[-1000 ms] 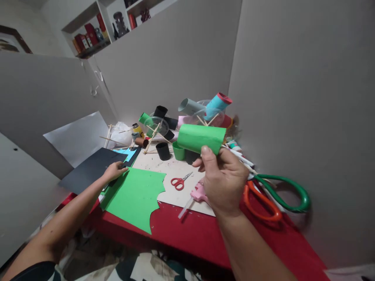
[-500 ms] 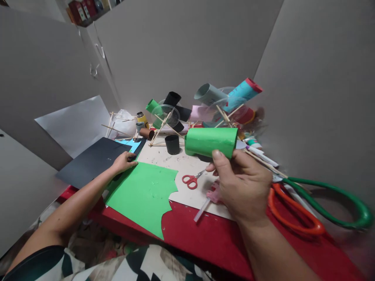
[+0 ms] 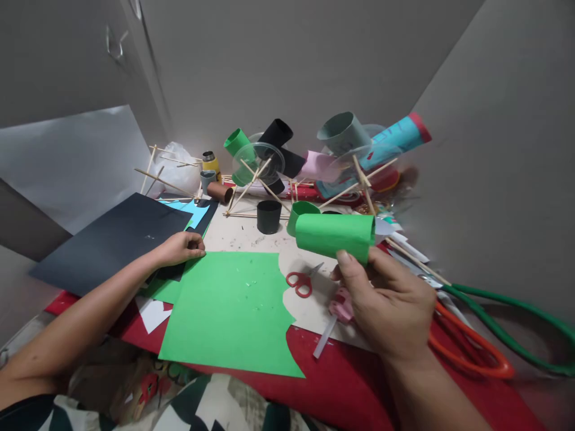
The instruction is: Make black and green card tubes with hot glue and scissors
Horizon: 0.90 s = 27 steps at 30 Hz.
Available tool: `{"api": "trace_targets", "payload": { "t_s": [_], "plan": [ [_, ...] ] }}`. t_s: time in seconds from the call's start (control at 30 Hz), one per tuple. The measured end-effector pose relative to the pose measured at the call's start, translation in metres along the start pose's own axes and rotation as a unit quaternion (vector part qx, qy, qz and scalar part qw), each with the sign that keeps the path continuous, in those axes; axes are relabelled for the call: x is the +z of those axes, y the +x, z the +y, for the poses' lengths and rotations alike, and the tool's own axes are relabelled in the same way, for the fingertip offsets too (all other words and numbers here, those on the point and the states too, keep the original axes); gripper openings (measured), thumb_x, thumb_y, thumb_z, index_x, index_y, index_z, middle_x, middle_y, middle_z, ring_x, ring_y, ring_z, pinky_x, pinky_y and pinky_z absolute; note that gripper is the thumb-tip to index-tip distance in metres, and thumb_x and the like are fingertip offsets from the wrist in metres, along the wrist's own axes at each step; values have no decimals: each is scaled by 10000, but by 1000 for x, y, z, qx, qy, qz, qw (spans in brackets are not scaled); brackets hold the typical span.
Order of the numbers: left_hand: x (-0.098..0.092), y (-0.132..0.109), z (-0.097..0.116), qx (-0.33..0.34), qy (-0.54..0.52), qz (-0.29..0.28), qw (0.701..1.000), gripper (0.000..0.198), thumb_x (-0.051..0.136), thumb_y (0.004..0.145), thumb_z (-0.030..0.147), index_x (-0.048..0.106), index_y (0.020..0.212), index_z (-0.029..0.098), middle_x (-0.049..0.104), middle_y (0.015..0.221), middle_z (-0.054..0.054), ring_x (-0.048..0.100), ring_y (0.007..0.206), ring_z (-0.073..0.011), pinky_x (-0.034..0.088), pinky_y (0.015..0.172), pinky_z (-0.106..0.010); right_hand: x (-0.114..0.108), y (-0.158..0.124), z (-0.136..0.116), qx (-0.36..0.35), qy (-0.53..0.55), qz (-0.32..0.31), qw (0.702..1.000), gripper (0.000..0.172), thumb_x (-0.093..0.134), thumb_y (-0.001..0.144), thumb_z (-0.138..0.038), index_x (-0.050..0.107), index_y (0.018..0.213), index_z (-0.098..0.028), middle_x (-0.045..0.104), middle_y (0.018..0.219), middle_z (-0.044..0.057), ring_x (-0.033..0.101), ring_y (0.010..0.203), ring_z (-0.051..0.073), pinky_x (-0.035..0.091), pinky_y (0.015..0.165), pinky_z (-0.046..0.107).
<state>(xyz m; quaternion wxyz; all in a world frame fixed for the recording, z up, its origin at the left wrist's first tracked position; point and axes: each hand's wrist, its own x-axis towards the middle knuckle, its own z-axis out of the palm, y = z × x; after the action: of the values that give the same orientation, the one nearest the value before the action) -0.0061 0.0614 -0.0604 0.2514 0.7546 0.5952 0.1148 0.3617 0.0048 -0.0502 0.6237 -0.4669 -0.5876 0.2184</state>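
My right hand (image 3: pixel 390 293) holds a bright green foam-sheet tube (image 3: pixel 335 233) between thumb and fingers, lying level above the table. My left hand (image 3: pixel 186 246), fingers curled, pinches the upper left corner of a flat green foam sheet (image 3: pixel 229 305), whose right edge is cut in wavy curves. Small red-handled scissors (image 3: pixel 300 284) lie right of that sheet. Partly behind my right hand is a pink glue gun (image 3: pixel 341 305) with a clear glue stick at its end. Behind the held tube stand a short green ring (image 3: pixel 302 211) and a short black tube (image 3: pixel 268 216).
Two wheels with clear plastic discs (image 3: pixel 269 163) and coloured tubes stand on stick frames at the back. Black sheets (image 3: pixel 121 239) lie left. Large scissors with green and orange handles (image 3: pixel 498 359) lie right. A brown tube (image 3: pixel 220 192) and a yellow bottle (image 3: pixel 210 164) stand behind.
The green sheet has turned and slid toward me with my left hand, uncovering green and white pieces beneath its left side. The held tube sits slightly lower; the view has shifted too.
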Motion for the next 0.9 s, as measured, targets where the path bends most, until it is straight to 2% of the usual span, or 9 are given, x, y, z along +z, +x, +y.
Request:
{"api": "trace_targets", "payload": {
  "t_s": [0.13, 0.33, 0.43, 0.5, 0.57, 0.67, 0.73, 0.8, 0.9],
  "plan": [
    [-4, -2, 3, 24, -1, -3, 1000, 260, 540, 828, 409, 616, 735, 179, 560, 658, 9, 501, 617, -132, 402, 603, -248, -2, 2, 3, -40, -63, -18, 997, 239, 707, 878, -314, 644, 665, -227, 575, 599, -38, 498, 492, 118, 387, 467, 259],
    [-33, 17, 2, 28, 77, 65, 995, 193, 568, 817, 329, 644, 751, 164, 598, 675, -18, 564, 652, -173, 436, 649, -289, -2, 2, 5, -59, -62, -40, 995, 247, 695, 890, -287, 631, 657, -235, 599, 634, -40, 506, 517, 119, 392, 521, 269],
    [-36, 27, 12, 37, 128, 120, 984, 242, 540, 845, 275, 691, 971, 134, 688, 1007, -129, 629, 958, -288, 463, 871, -422, -1, 2, 5, -58, -66, -42, 995, 236, 690, 895, -271, 632, 669, -234, 595, 632, -47, 506, 508, 110, 395, 519, 258],
    [-23, 26, 27, 60, 152, 137, 977, 392, 528, 877, 283, 623, 1225, 131, 593, 1332, -178, 514, 1248, -344, 364, 1052, -503, -2, 2, 5, -59, -70, -42, 995, 236, 689, 896, -263, 632, 669, -231, 597, 640, -45, 515, 518, 111, 402, 523, 252],
    [3, 17, 45, 96, 165, 103, 976, 544, 549, 893, 355, 514, 1388, 132, 458, 1508, -180, 397, 1391, -337, 291, 1140, -487, -3, 2, 5, -57, -73, -43, 995, 225, 696, 888, -262, 638, 673, -229, 609, 660, -38, 537, 543, 121, 419, 539, 254],
    [47, -4, 69, 161, 161, -88, 970, 855, 516, 898, 581, 288, 1525, 47, 252, 1601, -253, 229, 1490, -371, 221, 1192, -504, -4, 1, 6, -48, -70, -49, 995, 183, 702, 883, -265, 659, 709, -228, 618, 662, -33, 547, 537, 130, 428, 534, 262],
    [68, -16, 78, 189, 145, -130, 962, 949, 497, 886, 637, 185, 1555, 39, 144, 1627, -239, 114, 1517, -365, 158, 1215, -523, -4, -1, 6, -52, -71, -53, 995, 148, 699, 884, -256, 669, 741, -231, 615, 653, -35, 538, 524, 131, 424, 524, 264],
    [75, -22, 83, 208, 128, -154, 957, 884, 480, 919, 585, 178, 1561, 58, 127, 1634, -211, 93, 1523, -335, 133, 1227, -508, -5, -1, 5, -63, -79, -53, 993, 140, 700, 882, -240, 663, 747, -232, 613, 654, -34, 529, 523, 131, 419, 519, 263],
    [72, -24, 86, 226, 107, -172, 953, 763, 486, 947, 484, 236, 1555, 96, 173, 1633, -183, 115, 1523, -313, 134, 1231, -499, -4, -1, 0, -83, -87, -54, 991, 192, 694, 881, -223, 626, 701, -227, 605, 657, -27, 513, 527, 131, 412, 519, 265]
  ]
}}
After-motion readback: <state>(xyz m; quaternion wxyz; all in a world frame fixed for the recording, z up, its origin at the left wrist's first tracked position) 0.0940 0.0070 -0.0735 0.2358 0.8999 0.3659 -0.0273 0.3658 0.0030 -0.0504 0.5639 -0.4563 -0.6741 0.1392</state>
